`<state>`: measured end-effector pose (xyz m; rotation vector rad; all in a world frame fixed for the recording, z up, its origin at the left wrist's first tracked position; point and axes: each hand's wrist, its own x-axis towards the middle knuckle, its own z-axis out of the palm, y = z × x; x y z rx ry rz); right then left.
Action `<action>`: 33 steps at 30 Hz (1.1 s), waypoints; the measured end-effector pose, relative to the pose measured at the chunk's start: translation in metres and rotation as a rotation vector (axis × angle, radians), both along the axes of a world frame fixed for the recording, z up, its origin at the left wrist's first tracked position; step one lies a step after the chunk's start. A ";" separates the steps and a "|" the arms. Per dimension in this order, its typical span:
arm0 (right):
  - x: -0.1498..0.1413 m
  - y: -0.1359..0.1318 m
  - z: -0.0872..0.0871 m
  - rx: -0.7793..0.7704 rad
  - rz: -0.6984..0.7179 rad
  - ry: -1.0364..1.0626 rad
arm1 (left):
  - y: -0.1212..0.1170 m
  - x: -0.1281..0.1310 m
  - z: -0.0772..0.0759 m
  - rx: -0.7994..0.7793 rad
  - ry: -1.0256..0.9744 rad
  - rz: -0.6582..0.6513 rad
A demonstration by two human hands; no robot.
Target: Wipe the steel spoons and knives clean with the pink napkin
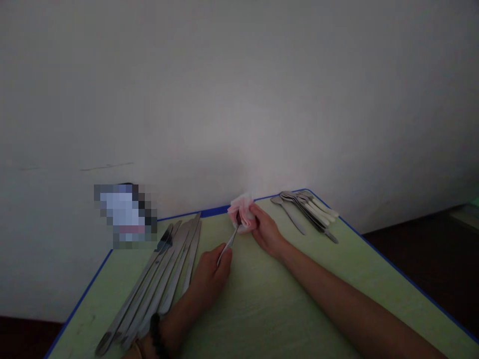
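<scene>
Pink and white on the cloth, silver on the spoon, cream on those handles, and pale green across the blue-edged table!

no readable text anywhere here, tbh. the tilted, dark-edged rectangular thing with a pale bluish-white face is pixelated, so any lettering on it is unreadable.

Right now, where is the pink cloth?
Just below the head view's centre, the pink cloth is in the right hand's fingers, between the knives at left and the spoons at right.
</scene>
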<state>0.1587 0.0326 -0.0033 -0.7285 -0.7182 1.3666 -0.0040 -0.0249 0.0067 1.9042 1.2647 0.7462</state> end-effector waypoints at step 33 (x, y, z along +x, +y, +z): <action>0.005 -0.003 -0.006 0.041 0.020 -0.234 | -0.003 -0.003 0.002 0.013 0.158 -0.229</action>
